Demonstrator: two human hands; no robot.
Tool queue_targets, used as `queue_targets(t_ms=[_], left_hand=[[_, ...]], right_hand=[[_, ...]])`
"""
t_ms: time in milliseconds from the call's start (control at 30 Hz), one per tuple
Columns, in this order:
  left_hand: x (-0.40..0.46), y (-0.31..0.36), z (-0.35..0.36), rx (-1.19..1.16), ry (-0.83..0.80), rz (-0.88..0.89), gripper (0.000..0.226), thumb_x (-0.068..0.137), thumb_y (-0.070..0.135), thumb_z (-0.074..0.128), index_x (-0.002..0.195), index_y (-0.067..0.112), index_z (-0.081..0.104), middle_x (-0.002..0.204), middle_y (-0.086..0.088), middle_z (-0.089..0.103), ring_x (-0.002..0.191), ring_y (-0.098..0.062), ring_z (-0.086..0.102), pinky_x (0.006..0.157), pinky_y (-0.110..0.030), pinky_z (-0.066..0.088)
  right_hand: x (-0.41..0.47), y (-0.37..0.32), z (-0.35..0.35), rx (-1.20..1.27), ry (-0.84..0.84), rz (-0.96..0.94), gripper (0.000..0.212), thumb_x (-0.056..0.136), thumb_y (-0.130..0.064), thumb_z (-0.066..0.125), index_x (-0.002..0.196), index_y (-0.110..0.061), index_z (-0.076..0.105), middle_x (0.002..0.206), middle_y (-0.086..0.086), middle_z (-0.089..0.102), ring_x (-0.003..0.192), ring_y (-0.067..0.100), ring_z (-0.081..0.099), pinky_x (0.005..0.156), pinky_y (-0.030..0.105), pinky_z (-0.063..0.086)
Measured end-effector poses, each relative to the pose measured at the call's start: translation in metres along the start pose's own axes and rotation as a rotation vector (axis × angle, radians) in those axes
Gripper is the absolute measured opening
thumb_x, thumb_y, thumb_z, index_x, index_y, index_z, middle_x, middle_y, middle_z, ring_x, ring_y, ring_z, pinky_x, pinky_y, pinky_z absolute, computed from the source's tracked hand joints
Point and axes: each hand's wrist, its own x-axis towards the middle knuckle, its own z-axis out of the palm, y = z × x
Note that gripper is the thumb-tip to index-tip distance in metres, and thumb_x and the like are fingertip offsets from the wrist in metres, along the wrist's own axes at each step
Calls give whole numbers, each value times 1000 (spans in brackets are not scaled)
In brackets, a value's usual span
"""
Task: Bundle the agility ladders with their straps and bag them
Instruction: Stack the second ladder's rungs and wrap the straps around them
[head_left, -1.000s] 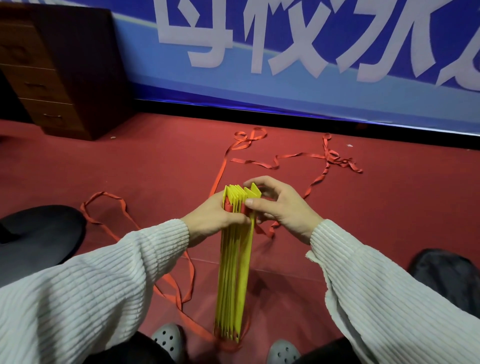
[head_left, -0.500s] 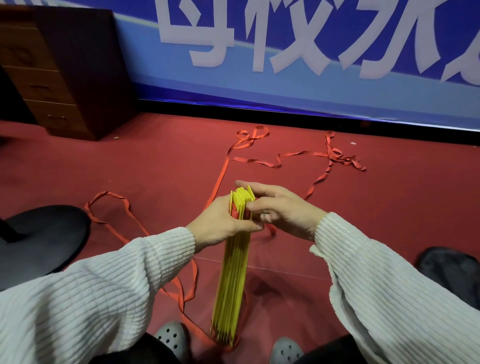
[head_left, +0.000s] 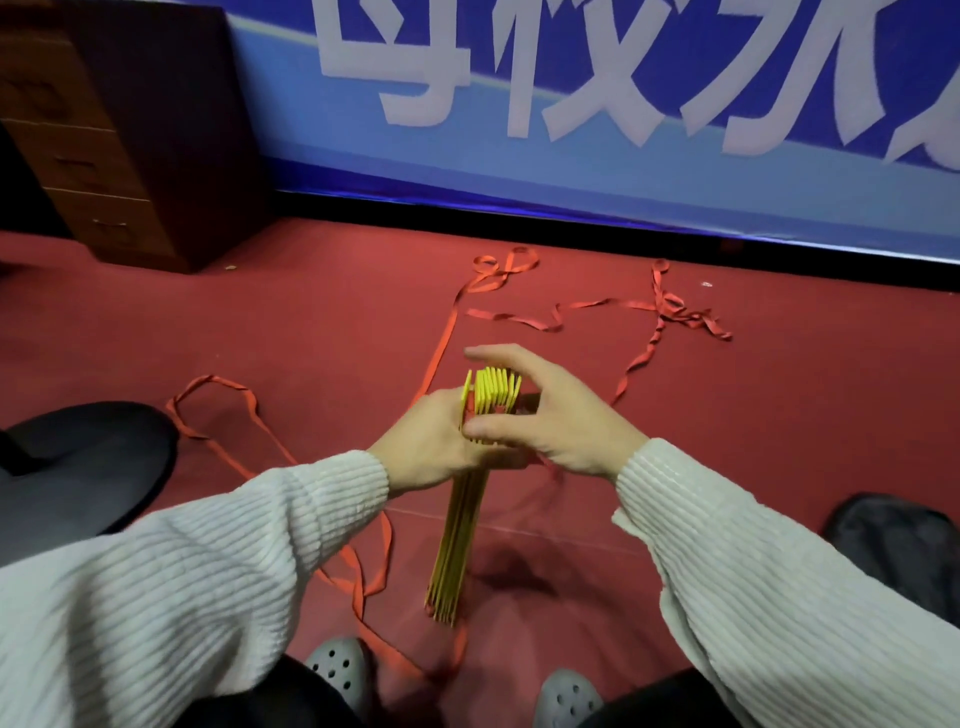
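I see both arms in white ribbed sleeves reaching in from the lower corners and meeting at frame center. My left hand (head_left: 434, 447) has its fingers wrapped round the upper part of the yellow rung stack (head_left: 475, 467). My right hand (head_left: 561, 415) arches over the top, thumb pressing the near side, fingers spread above.

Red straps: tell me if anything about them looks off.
The red straps sprawl loose and twisted over the carpet, knotted near the wall, not wound round the yellow rungs gripped by the left hand.
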Motion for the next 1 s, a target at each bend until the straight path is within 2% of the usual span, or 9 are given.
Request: queue_targets(t_ms=[67,167,233,367,533,700,767,867,1000], left_hand=[[5,6,-2,-65,36,61,38,82,10,86,86,44,70,80,26,70,76,10,61,69,-16,48],[-1,-5,14,-109,7,17,29,79,-4,83,92,8,60,79,13,64,76,-4,59,68,-30,55],[-6,-12,19,-85,2,-11,29,79,-3,82,89,11,60,76,10,64,72,-5,58,64,-35,55],[2,0,12,-70,40,53,27,80,-2,78,87,18,61,79,5,68,73,-5,60,66,-38,57],[-7,-16,37,-60,82,-52,36,73,28,81,104,30,63,97,0,74,96,-18,72,80,-52,60],[6,0,41,-100,365,-86,53,77,33,77,124,35,52,103,8,75,98,-12,72,81,-36,60],[1,-13,50,-16,328,-169,26,81,29,68,106,24,65,87,4,76,88,-21,74,72,-44,60],[-2,-36,46,-42,188,-253,24,78,32,69,96,17,69,88,-1,77,88,-17,74,80,-49,59],[5,-15,33,-198,171,-232,15,83,0,73,74,8,64,69,-1,63,65,-10,54,68,-32,47]], right_hand=[[3,-11,-2,-87,81,-93,51,78,-56,77,125,-43,61,115,-10,62,104,5,61,95,26,47],[0,-9,14,-231,93,-39,39,80,-60,74,105,-34,59,92,-9,65,83,8,61,78,32,49],[-4,-7,22,-311,120,-20,38,82,-65,69,101,-34,58,84,-8,68,77,11,63,77,40,53],[-2,-20,11,-294,217,-176,49,85,-63,65,131,-49,59,119,-16,71,113,4,65,99,39,51],[-4,-16,37,-541,306,-53,21,88,-51,57,94,-30,57,82,-7,64,81,22,60,80,46,51],[7,-43,19,-369,671,44,21,85,-47,63,92,-27,63,75,-6,65,78,22,57,74,36,40],[1,-34,35,-356,544,182,24,88,-51,63,93,-27,60,76,-8,63,82,24,59,74,37,39],[-1,-19,32,-490,293,274,51,85,-80,43,103,-36,61,97,-7,72,96,30,66,81,41,48],[7,-17,-12,-476,513,136,62,86,-83,33,116,-40,65,114,-9,52,99,17,63,85,37,49]])
